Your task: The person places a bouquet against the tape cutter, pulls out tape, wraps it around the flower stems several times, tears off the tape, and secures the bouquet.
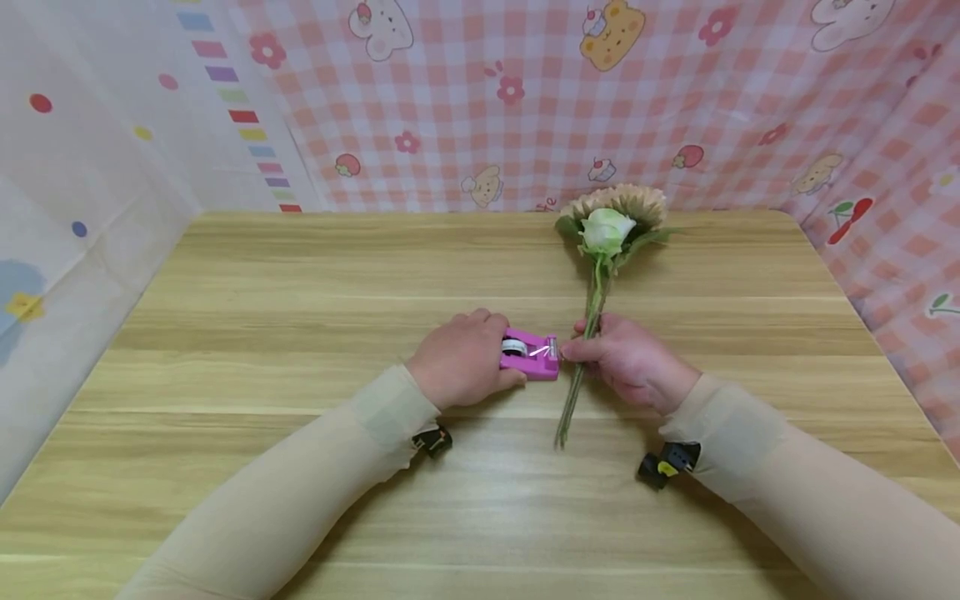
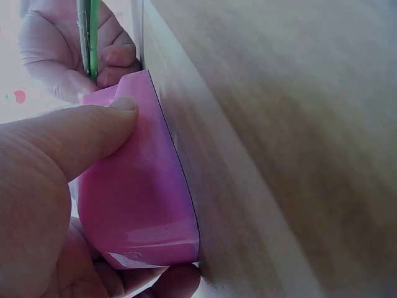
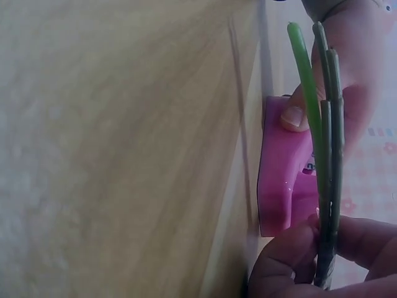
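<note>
My left hand (image 1: 461, 358) grips a pink tape dispenser (image 1: 542, 372) on the table, its thumb along the side. A roll of tape (image 1: 513, 347) sits inside the dispenser, and the cutting end faces right. In my right hand (image 1: 637, 362) is a small bunch of artificial flowers, pinched by its stems (image 3: 330, 143) close to that cutting end. One white-green rose (image 1: 606, 232) lies over fluffy peach blooms (image 1: 647, 202) at the far end. Several dark stems and one bright green stem (image 3: 306, 81) run together in the right wrist view. The right fingertips are right at the dispenser's end.
The wooden table (image 1: 300, 292) reaches back to a pink checked cloth (image 1: 450, 100) hung behind it. More cloth hangs at the left and right sides. Small black cameras (image 1: 433, 442) are strapped under both wrists.
</note>
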The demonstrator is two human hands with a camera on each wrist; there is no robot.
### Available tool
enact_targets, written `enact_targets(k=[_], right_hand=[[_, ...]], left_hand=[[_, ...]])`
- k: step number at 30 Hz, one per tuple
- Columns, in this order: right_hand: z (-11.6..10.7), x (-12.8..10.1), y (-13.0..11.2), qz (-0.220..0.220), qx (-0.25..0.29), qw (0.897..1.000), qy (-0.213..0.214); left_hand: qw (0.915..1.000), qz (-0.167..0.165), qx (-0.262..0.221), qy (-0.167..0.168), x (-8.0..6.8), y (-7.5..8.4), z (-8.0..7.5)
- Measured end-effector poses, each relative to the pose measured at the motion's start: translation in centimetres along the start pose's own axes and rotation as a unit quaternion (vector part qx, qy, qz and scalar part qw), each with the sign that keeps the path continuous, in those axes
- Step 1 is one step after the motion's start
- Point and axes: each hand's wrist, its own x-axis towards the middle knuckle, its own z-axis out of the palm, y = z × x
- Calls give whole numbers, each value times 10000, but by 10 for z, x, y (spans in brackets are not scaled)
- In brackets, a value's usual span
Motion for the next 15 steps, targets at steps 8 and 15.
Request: enact_targets(k=[8, 15], right_hand=[[5, -2, -3, -50, -732, 9970, 226], [7, 1, -2, -65, -791, 9967, 174]], left_hand=[[10000, 25, -24, 51, -1, -1, 1], [10000, 39, -22, 56, -1, -1, 1]])
